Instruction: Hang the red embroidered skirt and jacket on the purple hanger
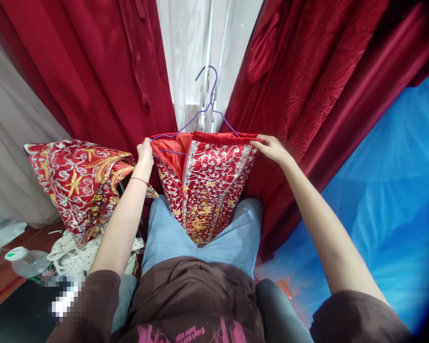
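Between my two hands a red embroidered skirt (214,186) is stretched out by its waistband, its lower part resting between my knees. Silver and gold stitching covers its front, and plain red lining shows at the upper left. My left hand (145,151) is closed on the left end of the waistband. At the opposite end, my right hand (270,146) pinches the band between thumb and fingers. A purple wire hanger (210,102) sits inside the waist opening, its hook pointing up. Left of my left forearm lies another red garment (82,186) with gold and silver embroidery.
Dark red drapes (103,62) hang ahead on both sides of a white curtain (184,52). Blue fabric (375,205) spreads at the right. At the lower left are a plastic bottle (28,261) and a dotted white cloth (75,255).
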